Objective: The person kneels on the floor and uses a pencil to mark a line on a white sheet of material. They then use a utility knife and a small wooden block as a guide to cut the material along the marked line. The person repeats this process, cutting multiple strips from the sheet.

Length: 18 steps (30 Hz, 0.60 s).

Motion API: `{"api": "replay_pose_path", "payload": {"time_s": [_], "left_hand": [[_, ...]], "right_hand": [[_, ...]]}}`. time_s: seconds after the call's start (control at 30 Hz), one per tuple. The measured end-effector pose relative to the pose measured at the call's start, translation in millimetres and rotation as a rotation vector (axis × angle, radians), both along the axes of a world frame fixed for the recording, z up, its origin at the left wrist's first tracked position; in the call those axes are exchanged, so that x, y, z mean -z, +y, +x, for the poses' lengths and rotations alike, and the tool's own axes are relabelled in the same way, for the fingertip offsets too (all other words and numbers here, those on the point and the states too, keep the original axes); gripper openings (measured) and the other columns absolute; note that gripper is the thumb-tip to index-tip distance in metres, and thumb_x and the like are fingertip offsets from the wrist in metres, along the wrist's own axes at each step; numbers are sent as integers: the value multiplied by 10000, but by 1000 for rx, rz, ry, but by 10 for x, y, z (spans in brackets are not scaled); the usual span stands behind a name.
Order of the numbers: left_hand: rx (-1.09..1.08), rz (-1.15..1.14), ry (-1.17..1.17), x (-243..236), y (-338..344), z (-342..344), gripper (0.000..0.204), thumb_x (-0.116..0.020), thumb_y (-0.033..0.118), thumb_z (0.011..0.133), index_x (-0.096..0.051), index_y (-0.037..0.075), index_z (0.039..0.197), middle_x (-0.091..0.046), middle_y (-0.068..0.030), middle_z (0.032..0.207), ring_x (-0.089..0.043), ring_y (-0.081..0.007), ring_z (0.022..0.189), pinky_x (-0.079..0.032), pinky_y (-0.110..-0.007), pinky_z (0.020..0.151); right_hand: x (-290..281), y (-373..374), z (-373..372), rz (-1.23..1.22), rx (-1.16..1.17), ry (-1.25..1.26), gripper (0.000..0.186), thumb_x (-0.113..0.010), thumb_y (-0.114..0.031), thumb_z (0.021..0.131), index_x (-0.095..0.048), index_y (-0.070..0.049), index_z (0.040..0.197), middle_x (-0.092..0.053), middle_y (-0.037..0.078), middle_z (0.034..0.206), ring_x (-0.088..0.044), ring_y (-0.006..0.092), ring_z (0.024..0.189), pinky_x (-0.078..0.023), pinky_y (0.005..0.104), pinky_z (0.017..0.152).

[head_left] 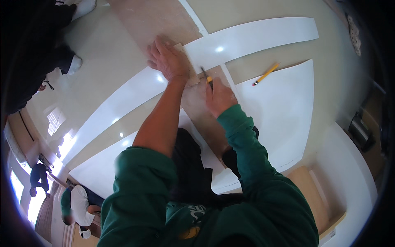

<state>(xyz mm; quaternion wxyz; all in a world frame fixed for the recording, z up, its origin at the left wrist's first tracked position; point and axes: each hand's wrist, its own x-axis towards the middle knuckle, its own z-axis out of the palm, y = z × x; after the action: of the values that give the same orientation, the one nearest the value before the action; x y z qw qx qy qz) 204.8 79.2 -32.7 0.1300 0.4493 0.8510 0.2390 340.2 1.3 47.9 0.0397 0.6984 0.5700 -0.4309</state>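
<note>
While a slim yellow-black knife [209, 79] is gripped by the right hand [221, 96], steady cutting seems required beside the splayed left hand [171, 61].

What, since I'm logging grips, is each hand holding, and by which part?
The right hand grips a slim tool by its handle; the left hand lies spread, gripping nothing.

two hands [168, 61] [221, 99], one knife [210, 79], one pencil [266, 74]
</note>
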Motion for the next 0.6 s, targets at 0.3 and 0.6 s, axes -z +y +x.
{"api": "replay_pose_path", "payload": {"time_s": [0.3,0.6], "left_hand": [[21,-21,-9,15,-5,24,445,-431,228,1006,-389,93,1428,-430,-128,1426,-241,-364,1426,-134,-584,1145],[20,-7,10,33,-32,-1,451,-422,274,1014,-416,84,1423,-442,-132,1432,-258,-344,1416,-151,-539,1126]], "right_hand": [[453,522,-306,213,-44,64,263,-517,-268,964,-484,-8,994,-656,287,812,-640,487,780,-499,574,714],[377,586,-332,115,-79,38,260,-513,-256,947,-500,-3,1003,-666,296,857,-653,477,825,-514,562,755]]}}
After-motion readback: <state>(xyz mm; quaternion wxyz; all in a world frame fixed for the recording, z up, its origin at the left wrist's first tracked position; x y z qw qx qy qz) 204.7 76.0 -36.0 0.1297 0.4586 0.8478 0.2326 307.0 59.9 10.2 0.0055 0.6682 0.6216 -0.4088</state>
